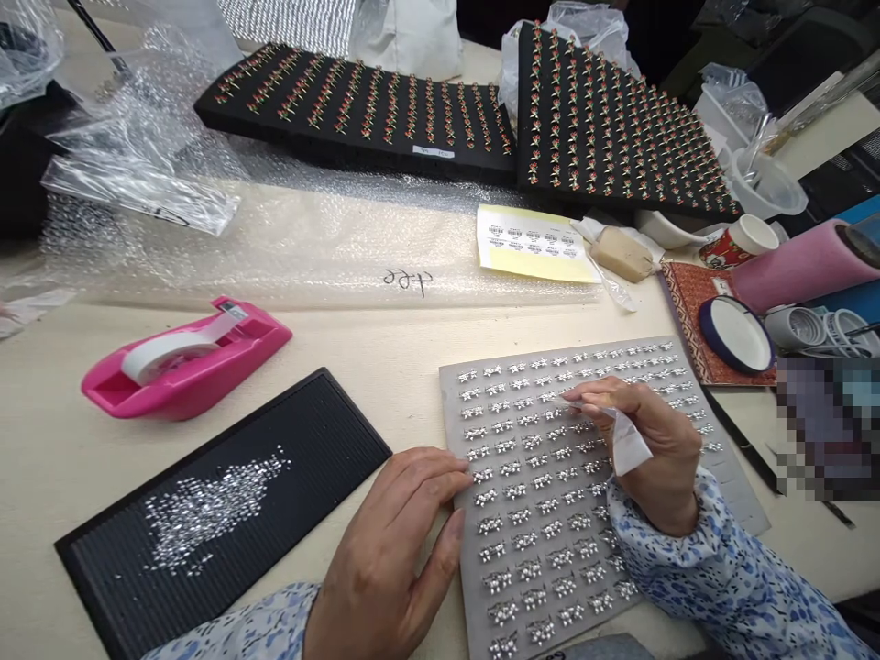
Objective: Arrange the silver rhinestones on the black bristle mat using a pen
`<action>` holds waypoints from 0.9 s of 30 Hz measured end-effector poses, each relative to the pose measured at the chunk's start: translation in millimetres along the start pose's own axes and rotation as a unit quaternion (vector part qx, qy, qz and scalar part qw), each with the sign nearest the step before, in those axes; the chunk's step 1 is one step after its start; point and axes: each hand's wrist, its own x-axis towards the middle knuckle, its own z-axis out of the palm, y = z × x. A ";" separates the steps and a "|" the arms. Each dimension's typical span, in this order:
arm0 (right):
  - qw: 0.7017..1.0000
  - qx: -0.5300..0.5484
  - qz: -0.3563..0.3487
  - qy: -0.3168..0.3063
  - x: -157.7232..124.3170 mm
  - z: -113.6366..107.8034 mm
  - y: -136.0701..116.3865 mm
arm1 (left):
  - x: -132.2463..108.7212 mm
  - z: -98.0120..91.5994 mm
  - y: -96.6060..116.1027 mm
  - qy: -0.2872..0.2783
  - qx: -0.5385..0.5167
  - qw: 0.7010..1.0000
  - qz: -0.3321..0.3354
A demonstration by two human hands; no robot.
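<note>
My left hand lies palm down with its fingers stretched out, the fingertips at the left edge of a grey foam board. Rows of small silver rings with clustered settings stand in the board. Over its upper middle, my right hand pinches a thin tool with a white, paper-like tail. The tool's tip is by one of the rings; its exact contact cannot be made out. Left of my left hand is a black ribbed tray with a scattered heap of tiny shiny stones.
A pink tape dispenser stands behind the tray. Two black foam boards with rows of red-and-green rings are at the back, near bubble wrap and a label sheet. At right are a paper cup, a pink roll and a round lid.
</note>
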 end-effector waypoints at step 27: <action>0.963 0.043 0.230 0.131 -26.0 -138.9 21.3 | 0.9 -2.0 6.8 0.008 0.012 1.000 0.024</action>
